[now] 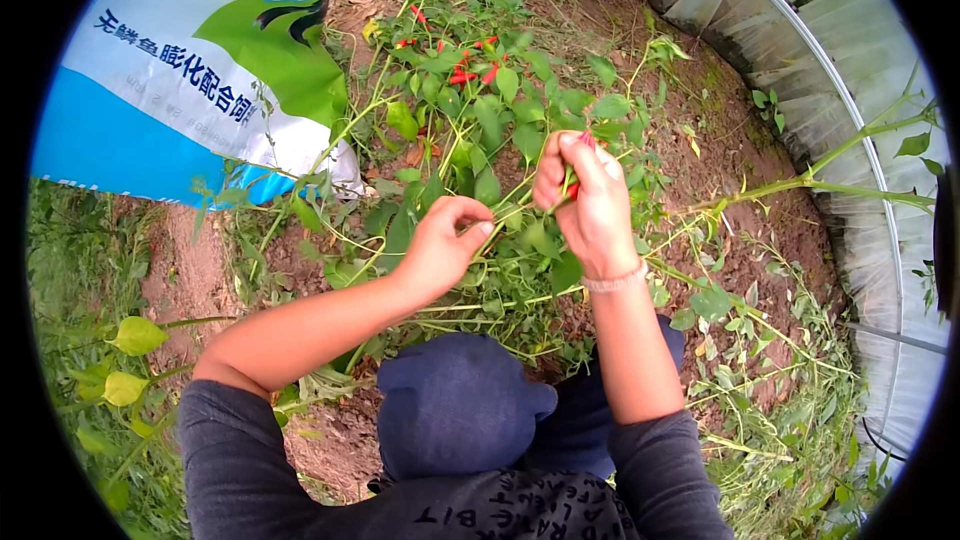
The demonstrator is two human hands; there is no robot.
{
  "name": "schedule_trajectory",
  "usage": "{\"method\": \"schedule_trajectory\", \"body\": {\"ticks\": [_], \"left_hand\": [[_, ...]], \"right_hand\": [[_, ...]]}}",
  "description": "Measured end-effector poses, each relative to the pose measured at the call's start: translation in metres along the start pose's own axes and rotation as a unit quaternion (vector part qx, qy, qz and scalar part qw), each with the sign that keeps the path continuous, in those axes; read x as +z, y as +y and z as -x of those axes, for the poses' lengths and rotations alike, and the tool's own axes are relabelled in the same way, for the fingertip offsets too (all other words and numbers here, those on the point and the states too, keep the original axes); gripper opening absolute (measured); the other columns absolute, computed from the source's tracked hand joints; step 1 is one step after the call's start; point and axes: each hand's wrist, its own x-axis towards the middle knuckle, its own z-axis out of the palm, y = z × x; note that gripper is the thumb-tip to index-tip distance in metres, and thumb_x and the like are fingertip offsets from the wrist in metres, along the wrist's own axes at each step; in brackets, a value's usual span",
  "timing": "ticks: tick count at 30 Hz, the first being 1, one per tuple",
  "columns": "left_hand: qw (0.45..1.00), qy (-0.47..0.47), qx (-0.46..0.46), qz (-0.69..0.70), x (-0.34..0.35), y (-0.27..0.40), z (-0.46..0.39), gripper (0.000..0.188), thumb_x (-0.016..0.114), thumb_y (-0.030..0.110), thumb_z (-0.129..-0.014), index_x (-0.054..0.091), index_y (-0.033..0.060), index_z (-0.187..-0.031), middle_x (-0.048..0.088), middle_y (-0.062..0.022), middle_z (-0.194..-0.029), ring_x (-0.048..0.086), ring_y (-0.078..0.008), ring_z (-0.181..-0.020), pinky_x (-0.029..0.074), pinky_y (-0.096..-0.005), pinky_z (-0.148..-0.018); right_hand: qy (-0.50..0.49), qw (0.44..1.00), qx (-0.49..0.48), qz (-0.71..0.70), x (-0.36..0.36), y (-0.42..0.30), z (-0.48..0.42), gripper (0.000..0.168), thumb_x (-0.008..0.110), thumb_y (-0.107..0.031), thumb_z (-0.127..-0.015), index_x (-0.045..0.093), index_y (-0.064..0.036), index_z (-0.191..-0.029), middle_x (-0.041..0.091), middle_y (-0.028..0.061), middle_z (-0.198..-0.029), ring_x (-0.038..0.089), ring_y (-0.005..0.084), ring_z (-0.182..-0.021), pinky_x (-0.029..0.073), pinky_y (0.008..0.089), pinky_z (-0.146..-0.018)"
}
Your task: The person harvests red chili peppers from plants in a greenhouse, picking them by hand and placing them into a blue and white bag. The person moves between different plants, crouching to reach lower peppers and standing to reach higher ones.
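Leafy chili pepper plants [487,116] spread in front of me, with several red chili peppers [463,78] among the leaves. My left hand [447,244] pinches a thin green stem of the plant between thumb and fingertips. Right of it and a little farther off, my right hand [585,191] is closed around red chili peppers [573,190]; a red tip also shows above the thumb. Green stalks show at these fingers, but whether they are still joined to the plant I cannot tell. A pale band circles the right wrist.
A large blue, white and green printed bag [225,75] stands at the upper left. Along the right runs a plastic film wall [810,22] with a curved metal pipe [840,82]. A thick branch [765,190] reaches across the reddish soil. Weeds grow at both sides.
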Motion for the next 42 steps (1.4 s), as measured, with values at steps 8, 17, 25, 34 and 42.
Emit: {"method": "schedule_trajectory", "body": {"ticks": [8, 17, 25, 34, 42], "left_hand": [[0.996, -0.042, -0.058, 0.043, -0.012, 0.007, -0.045, 0.031, 0.064, 0.018, -0.078, 0.055, 0.0009, -0.102, 0.059, -0.0015, -0.081, 0.052, -0.0078, -0.075, 0.043, -0.0229, -0.067], [0.928, 0.053, -0.073, 0.36, -0.007, -0.011, -0.065, 0.01, 0.052, 0.014, -0.085, 0.055, 0.0048, -0.089, 0.058, -0.0033, -0.087, 0.051, -0.0107, -0.076, 0.042, -0.0258, -0.069], [0.925, 0.013, -0.176, 0.336, 0.001, -0.018, -0.068, 0.02, 0.052, 0.003, -0.076, 0.053, 0.0006, -0.096, 0.057, -0.0035, -0.082, 0.051, -0.0107, -0.071, 0.042, -0.0228, -0.062], [0.975, -0.054, -0.167, 0.137, 0.015, -0.011, -0.088, 0.016, 0.063, 0.015, -0.077, 0.062, 0.0003, -0.084, 0.059, -0.001, -0.067, 0.048, -0.0064, -0.053, 0.037, -0.0205, -0.047], [0.942, -0.068, -0.148, 0.293, 0.036, -0.021, -0.083, 0.017, 0.057, 0.018, -0.082, 0.06, 0.0017, -0.081, 0.058, -0.0013, -0.069, 0.05, -0.0076, -0.06, 0.041, -0.0232, -0.055]], "right_hand": [[0.205, 0.955, 0.0, 0.216, -0.049, 0.035, -0.007, 0.026, 0.046, -0.017, -0.087, 0.053, 0.003, -0.102, 0.059, 0.0079, -0.085, 0.041, 0.0064, -0.052, 0.037, 0.0221, -0.049], [0.218, 0.895, -0.016, 0.389, -0.07, 0.075, -0.005, 0.015, 0.052, -0.011, -0.082, 0.06, 0.002, -0.085, 0.049, -0.0056, -0.06, 0.036, 0.0047, -0.049, 0.032, 0.0206, -0.046], [0.2, 0.946, 0.248, 0.064, -0.089, 0.054, -0.035, 0.011, 0.045, -0.014, -0.087, 0.05, -0.005, -0.085, 0.047, -0.0009, -0.066, 0.031, 0.0038, -0.044, 0.027, 0.0177, -0.038], [0.196, 0.967, 0.165, -0.018, -0.082, 0.063, -0.025, 0.011, 0.049, -0.011, -0.085, 0.053, -0.005, -0.093, 0.048, 0.0015, -0.067, 0.029, 0.0049, -0.04, 0.024, 0.0179, -0.035], [0.269, 0.961, 0.065, -0.003, -0.073, 0.081, 0.016, 0.009, 0.051, -0.01, -0.084, 0.051, -0.008, -0.093, 0.045, -0.0039, -0.061, 0.031, 0.0032, -0.042, 0.024, 0.0174, -0.037]]}}
